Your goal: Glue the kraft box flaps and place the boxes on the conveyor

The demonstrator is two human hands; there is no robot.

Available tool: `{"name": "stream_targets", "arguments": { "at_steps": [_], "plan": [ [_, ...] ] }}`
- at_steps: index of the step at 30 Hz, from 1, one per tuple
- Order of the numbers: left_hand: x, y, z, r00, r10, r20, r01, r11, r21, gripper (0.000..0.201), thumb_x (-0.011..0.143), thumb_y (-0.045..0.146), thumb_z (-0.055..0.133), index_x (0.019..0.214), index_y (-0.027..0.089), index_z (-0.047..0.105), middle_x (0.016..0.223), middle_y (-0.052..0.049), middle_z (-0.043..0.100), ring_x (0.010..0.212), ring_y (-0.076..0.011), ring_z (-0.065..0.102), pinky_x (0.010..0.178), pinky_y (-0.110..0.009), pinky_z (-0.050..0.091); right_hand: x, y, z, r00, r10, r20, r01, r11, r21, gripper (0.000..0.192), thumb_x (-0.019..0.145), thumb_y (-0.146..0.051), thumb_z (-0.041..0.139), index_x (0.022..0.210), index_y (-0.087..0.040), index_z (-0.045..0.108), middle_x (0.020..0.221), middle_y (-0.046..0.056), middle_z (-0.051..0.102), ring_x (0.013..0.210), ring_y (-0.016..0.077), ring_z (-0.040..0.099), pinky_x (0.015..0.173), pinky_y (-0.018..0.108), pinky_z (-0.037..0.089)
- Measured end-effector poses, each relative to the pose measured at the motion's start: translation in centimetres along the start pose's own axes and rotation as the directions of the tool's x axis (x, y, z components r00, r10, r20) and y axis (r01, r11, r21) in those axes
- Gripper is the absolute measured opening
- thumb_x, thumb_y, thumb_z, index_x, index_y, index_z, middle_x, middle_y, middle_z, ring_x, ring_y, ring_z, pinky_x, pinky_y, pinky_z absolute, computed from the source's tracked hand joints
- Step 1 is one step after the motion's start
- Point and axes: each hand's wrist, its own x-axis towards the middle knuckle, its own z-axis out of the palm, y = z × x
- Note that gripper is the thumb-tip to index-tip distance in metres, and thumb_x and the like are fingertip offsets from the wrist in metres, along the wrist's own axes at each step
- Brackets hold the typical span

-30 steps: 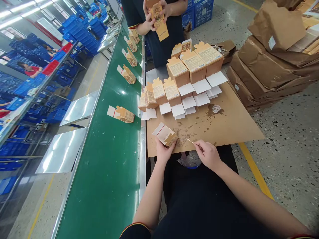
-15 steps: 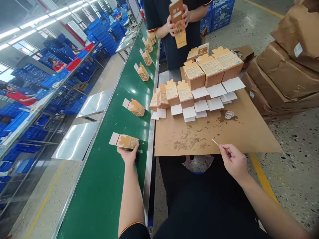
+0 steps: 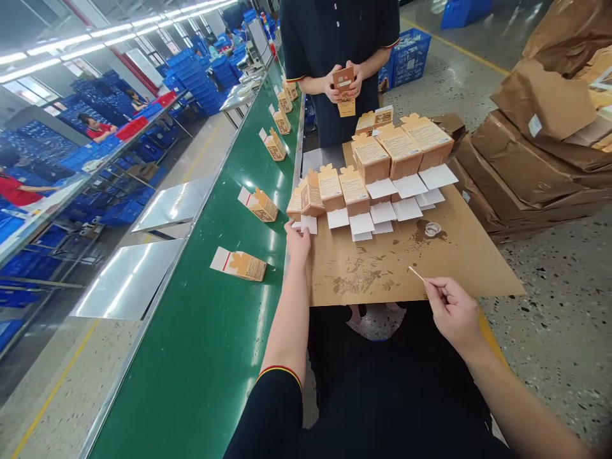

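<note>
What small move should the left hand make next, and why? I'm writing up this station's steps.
Probably close the left hand on the nearest small carton at the row's belt-side end and draw it toward the stained patch of the cardboard sheet. The hand is open right beside that carton's white flap, while the right hand holds a thin stick ready above the sheet.

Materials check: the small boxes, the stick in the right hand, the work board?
Small boxes: printed kraft-brown paperboard, matte, with white inner flaps showing. Stick pinched in the right hand: thin and pale, probably wood or bamboo; too small to tell. Work board: flat brown fibreboard or cardboard, matte, blotched with dark stains.
</note>
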Motion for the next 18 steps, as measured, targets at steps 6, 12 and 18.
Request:
{"name": "stream_targets", "arguments": {
  "at_steps": [6,12,18],
  "plan": [
    [-7.5,-5.0,-4.2,0.999,0.029,-0.021,-0.03,0.999,-0.036,0.051,0.09,0.022,0.069,0.14,0.021,0.055,0.088,0.002,0.065,0.072,-0.0194,0.064,0.086,-0.036,0.057,-0.4,0.9,-2.3,0.994,0.016,-0.104,-0.017,1.0,-0.008,0.043,0.111,-0.062,0.067,0.1,-0.022,0.079,0.074,0.007,0.073,0.059,0.0187,0.064,0.056,0.032,0.056],
    [-17.3,-9.5,-10.1,0.996,0.078,-0.031,-0.075,0.992,0.102,0.035,0.095,0.033,0.069,0.129,0.023,0.069,0.113,-0.011,0.072,0.103,-0.0285,0.07,0.097,-0.045,0.06,3.3,2.4,-5.0,0.991,-0.033,-0.129,0.019,0.994,-0.107,0.04,0.11,-0.06,0.066,0.097,-0.025,0.078,0.068,0.006,0.064,0.058,0.0206,0.057,0.055,0.037,0.047],
    [-12.5,-5.4,-9.9,0.997,0.069,-0.015,-0.07,0.997,-0.024,0.034,0.102,0.044,0.071,0.129,0.024,0.077,0.127,-0.012,0.077,0.127,-0.0312,0.073,0.116,-0.046,0.058,13.1,4.5,-5.2,0.988,-0.08,0.135,0.123,0.929,-0.35,0.047,0.113,-0.064,0.061,0.086,-0.026,0.069,0.062,0.002,0.059,0.053,0.0147,0.043,0.055,0.034,0.027]
  ]
}}
